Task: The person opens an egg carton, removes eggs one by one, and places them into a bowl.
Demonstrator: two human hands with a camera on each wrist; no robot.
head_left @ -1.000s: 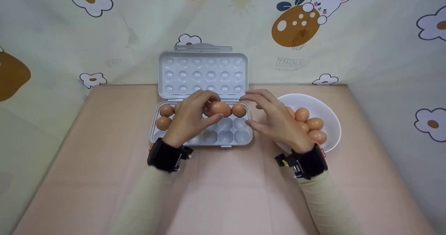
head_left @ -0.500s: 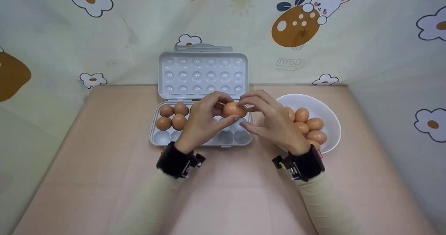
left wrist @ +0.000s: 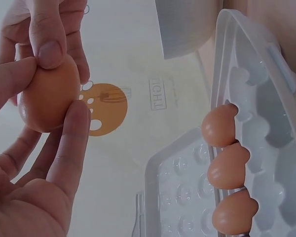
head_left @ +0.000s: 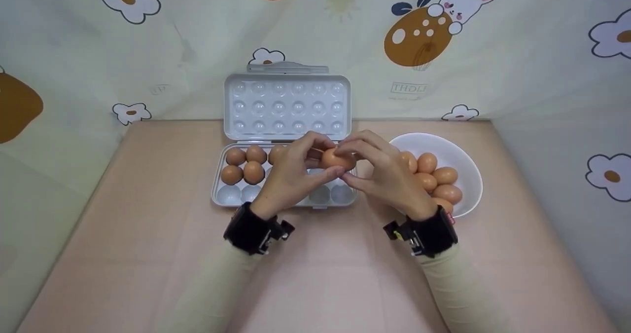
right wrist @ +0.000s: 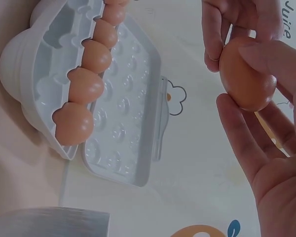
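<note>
A brown egg (head_left: 339, 160) is held up above the right part of the egg box, between my two hands. My left hand (head_left: 291, 175) pinches it from the left, thumb and fingertips on the shell; my right hand (head_left: 389, 172) grips its other side, as the right wrist view also shows with the egg (right wrist: 246, 74) between thumb and fingers. Beneath, the pale grey egg box (head_left: 217, 195) stands with its lid (head_left: 287, 107) raised. Several eggs (head_left: 254, 172) sit in its back and middle rows. In the head view my hands hide part of the cups.
Right of the box, a white bowl (head_left: 471, 180) holds several brown eggs (head_left: 446, 175), partly behind my right hand and wrist. A pinkish cloth covers the table (head_left: 315, 274). A printed curtain (head_left: 197, 42) hangs behind the raised lid.
My left hand has carried the egg rightward from over the box's middle to my right hand. The right hand's fingers have closed onto the egg.
</note>
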